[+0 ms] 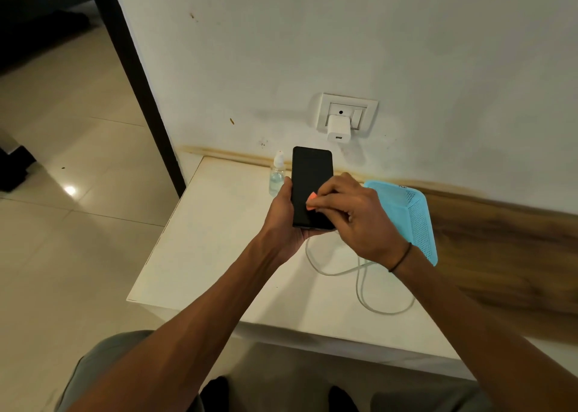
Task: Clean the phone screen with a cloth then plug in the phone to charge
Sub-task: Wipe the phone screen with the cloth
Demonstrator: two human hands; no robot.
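A person's left hand (283, 216) cradles a dark phone (311, 186) above a white table (200, 249), fingers wrapped around its lower end, while the right hand (353, 214) pinches a small orange cloth (311, 201) against the screen. The phone's long axis runs away from the person, top end toward the wall charger (338, 128). Held only at the bottom, it could tip forward under hard wiping pressure. The white cable (359, 274) lies loose below.
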